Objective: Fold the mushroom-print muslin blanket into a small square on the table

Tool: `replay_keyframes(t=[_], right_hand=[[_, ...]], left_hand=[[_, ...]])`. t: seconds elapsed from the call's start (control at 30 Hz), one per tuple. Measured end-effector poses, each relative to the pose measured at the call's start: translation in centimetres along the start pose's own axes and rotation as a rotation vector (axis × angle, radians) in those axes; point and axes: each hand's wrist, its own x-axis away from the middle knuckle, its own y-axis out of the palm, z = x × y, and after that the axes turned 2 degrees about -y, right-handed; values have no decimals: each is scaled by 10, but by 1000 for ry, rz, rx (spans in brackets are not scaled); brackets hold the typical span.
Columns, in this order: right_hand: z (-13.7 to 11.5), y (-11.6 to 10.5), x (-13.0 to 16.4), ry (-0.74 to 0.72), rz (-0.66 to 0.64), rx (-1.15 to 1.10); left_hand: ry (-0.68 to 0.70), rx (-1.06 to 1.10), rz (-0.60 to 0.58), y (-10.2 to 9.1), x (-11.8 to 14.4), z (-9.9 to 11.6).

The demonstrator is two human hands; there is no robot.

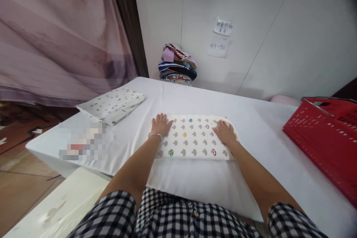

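A white cloth printed with small mushrooms [195, 142], mostly grey with a few coloured ones, lies folded into a flat rectangle in front of me. My left hand [161, 124] rests on its left end near the far corner, fingers spread and palm down; a thin bracelet circles that wrist. On the right end of the cloth my right hand [225, 132] lies flat, fingers stretched toward the far edge. Neither hand grips the cloth. What lies under the palms is hidden.
A white-covered table [192, 100] carries the cloth. Another folded cloth [114, 105] with small dark prints lies left, beside a blurred-out patch. A red perforated basket [323, 134] stands right. Piled fabrics [178, 65] sit beyond the far edge, against a wall with paper notes [219, 47].
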Motion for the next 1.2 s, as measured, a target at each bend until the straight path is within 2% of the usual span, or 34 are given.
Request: replay_keyframes(t=[0.17,0.3,0.43,0.57,0.67,0.8,0.9,1.03,1.1,1.2], right_hand=[[0,1,4,8,-17,-20],[-1,-7,0,33,-55,-54],[-33,-11,8,58,-112,-152],[-78,-5,27,-165,-116,-171],[-91,-4,35,-213,-123,-159],[-94,-14,33,-170,-193,-224],[-105,-18,34,-174,-170,-255],[-119,-11,40,-255,-124,-258],[-119,-6,41,-260,-103,-284],[-116,-1,40,-265,-48,-409]], left_hand=[[-12,-3,-62,-7,2,-2],[-46,20,-82,-17,18,-14],[-96,41,-71,-25,39,-28],[-163,61,-20,-32,53,-36],[-245,136,-50,-39,58,-41],[-361,354,-187,-50,57,-49],[-471,701,-320,-57,58,-54],[-593,1138,-574,-67,64,-58],[-594,1263,-674,-75,64,-55],[-472,1386,-752,-93,59,-37]])
